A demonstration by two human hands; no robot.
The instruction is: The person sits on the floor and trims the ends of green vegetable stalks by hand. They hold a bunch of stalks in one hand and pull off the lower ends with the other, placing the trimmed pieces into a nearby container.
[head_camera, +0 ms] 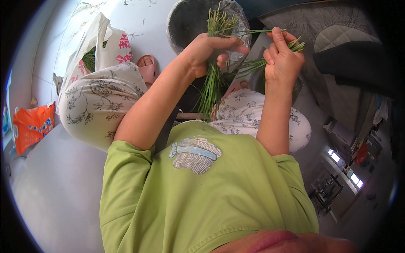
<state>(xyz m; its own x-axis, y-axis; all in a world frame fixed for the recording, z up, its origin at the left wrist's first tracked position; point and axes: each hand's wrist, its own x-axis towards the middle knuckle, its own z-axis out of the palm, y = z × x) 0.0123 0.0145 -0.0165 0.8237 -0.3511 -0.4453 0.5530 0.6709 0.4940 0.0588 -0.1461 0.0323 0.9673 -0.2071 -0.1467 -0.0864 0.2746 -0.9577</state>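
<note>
My left hand [213, 50] is closed around a thick bundle of long green stalks, perhaps garlic chives [210, 90], with the pale cut ends up and the leaves hanging down. A few stalks [254, 64] run from beside this bundle to my right hand [283, 55], which grips them in its curled fingers. Between my right thumb and forefinger a thin stalk [259, 31] is pinched, stretching towards the bundle. Behind the bundle stands a round dark bin [182, 30] with a clear plastic liner over its rim.
A white plastic bag [107, 47] with more greens [90, 59] stands beyond one knee. Pink slippers [148, 68] are on my feet. An orange packet [34, 126] lies at the far left. A grey quilted cover [340, 36] and dark cloth [351, 63] are at the right.
</note>
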